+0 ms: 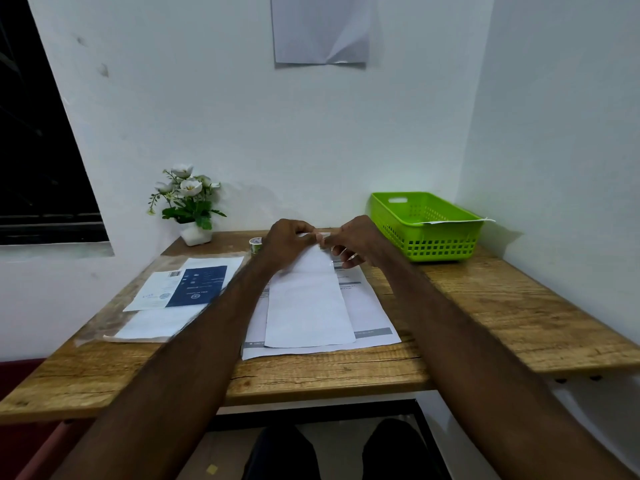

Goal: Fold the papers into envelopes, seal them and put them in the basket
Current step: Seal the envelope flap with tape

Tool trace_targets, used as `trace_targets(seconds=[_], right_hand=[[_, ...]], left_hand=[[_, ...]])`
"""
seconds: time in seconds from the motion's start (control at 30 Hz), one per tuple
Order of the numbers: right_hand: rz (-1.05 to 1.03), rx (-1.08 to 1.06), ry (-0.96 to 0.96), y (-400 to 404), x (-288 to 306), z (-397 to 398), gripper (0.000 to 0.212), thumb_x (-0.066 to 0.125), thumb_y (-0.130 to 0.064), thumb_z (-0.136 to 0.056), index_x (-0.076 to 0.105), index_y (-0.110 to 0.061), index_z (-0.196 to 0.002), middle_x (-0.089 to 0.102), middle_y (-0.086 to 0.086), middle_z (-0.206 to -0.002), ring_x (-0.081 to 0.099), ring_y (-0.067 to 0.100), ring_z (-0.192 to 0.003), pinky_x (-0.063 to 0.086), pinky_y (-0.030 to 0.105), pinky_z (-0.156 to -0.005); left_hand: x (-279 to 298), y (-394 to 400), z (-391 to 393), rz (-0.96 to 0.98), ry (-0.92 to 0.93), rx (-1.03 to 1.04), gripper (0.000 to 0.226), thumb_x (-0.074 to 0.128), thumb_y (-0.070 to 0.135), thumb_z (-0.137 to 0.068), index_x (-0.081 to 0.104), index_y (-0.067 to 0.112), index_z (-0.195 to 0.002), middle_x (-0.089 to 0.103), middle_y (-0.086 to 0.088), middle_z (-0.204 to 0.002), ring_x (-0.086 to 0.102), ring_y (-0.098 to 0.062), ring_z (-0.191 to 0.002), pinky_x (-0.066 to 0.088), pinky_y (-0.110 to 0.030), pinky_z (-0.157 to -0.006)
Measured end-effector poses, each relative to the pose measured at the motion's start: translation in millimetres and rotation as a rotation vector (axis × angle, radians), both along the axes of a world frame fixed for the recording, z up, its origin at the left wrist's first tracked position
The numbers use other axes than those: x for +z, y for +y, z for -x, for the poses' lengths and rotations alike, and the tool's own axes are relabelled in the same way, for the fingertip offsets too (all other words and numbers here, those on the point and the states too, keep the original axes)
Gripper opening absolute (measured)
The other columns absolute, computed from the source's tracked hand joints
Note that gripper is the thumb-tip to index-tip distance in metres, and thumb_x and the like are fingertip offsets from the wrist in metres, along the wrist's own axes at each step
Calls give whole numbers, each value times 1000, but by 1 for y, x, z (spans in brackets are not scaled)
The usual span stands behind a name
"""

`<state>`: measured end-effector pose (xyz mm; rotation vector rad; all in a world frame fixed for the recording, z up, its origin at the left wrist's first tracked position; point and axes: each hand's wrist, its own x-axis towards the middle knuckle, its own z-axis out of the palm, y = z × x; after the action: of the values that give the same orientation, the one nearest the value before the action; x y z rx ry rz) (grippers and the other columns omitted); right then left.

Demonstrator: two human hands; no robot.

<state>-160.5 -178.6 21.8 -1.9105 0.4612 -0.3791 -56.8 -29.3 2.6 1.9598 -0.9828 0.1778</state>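
Your left hand [289,239] curls over the far end of the folded paper [308,299], thumb and fingers pinching its top edge, while your right hand [353,240] meets it from the 3 o'clock side, fingertips pinching the same edge with the lower fingers loosely bent beneath. The folded paper is a long white strip running from your hands back toward 6 o'clock, with a faint crease across it just below your grip; its near end lies flat on a printed sheet [370,306] in the middle of the desk [485,306]. Whether a piece of tape sits between your fingertips is too small to make out. A tape roll [255,244] peeks out at 9 o'clock from your left hand, partly hidden behind the wrist. Further toward 9 o'clock lies a stack of papers [180,296] topped by a dark blue leaflet, its print unreadable. The green basket [424,230] stands at 2 o'clock by the wall, a white envelope [457,221] resting across its near rim. A potted white flower [188,202] stands at 10 o'clock.
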Motion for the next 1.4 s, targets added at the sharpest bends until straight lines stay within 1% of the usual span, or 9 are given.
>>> trace_targets(seconds=[0.3, 0.43, 0.53, 0.7, 0.8, 0.93, 1.07, 1.17, 1.4], right_hand=[[6, 0, 55, -1, 2, 1, 34, 91, -21, -69, 74, 2, -88, 69, 6, -58, 56, 12, -39, 53, 26, -47], [-23, 28, 73, -4, 7, 7, 39, 86, -35, -76, 75, -1, -90, 70, 6, -61, 58, 11, -41, 55, 26, -48], [-13, 1, 78, -7, 10, 10, 40, 82, -37, -77, 75, 2, -89, 70, 10, -68, 58, 15, -47, 56, 26, -51], [-21, -65, -21, -16, 7, 7, 48, 77, -42, -86, 76, 5, -93, 66, 10, -67, 55, 18, -50, 53, 26, -49], [-42, 3, -25, -18, 6, 5, 43, 82, -43, -79, 78, -2, -92, 71, 10, -80, 60, 18, -60, 56, 28, -54], [-71, 104, 35, -20, 0, 2, 53, 95, -45, -61, 80, -7, -95, 79, 8, -93, 70, 19, -76, 61, 34, -64], [-107, 146, 51, -23, -5, -4, 37, 92, -29, -69, 80, -6, -96, 78, 8, -86, 72, 17, -67, 61, 35, -64], [-120, 177, 52, -23, -9, -6, 23, 89, -24, -72, 81, -10, -88, 78, 5, -83, 73, 17, -65, 61, 34, -64], [-156, 226, -8, -20, -14, -8, 18, 90, -21, -75, 83, -13, -90, 77, 4, -83, 72, 16, -65, 60, 31, -62]], left_hand=[[-1, -2, -2, -10, -6, -4, 18, 75, 28, -92, 80, 10, -93, 73, -2, -84, 57, -9, -78, 43, -29, -74], [-2, -3, -1, -3, -11, -34, 19, 76, 30, -91, 81, 11, -92, 72, 2, -79, 56, -4, -72, 41, -27, -69], [-2, -3, -2, 3, -3, -29, 21, 77, 34, -90, 79, 14, -86, 67, 8, -70, 50, 2, -62, 38, -23, -62], [-4, -2, -7, 1, -4, -21, 20, 75, 29, -92, 80, 10, -93, 74, -2, -83, 55, -7, -74, 41, -27, -71], [-3, -3, -8, 3, 4, -11, 19, 75, 29, -92, 80, 11, -93, 73, 1, -83, 56, -6, -74, 41, -26, -71], [-3, -1, -8, 7, 6, -34, 15, 75, 32, -92, 78, 19, -87, 72, 3, -77, 53, 1, -64, 40, -23, -62], [-3, -1, -8, 39, 44, -59, 11, 75, 28, -92, 79, 20, -85, 71, 6, -74, 52, 5, -60, 40, -17, -60], [-2, -2, -7, 46, 53, -63, 12, 73, 25, -93, 80, 19, -86, 73, 6, -76, 55, 6, -61, 42, -15, -60], [-3, -3, -8, 67, 72, -67, 15, 74, 24, -92, 81, 12, -86, 68, 12, -66, 52, 9, -54, 39, -9, -54]])
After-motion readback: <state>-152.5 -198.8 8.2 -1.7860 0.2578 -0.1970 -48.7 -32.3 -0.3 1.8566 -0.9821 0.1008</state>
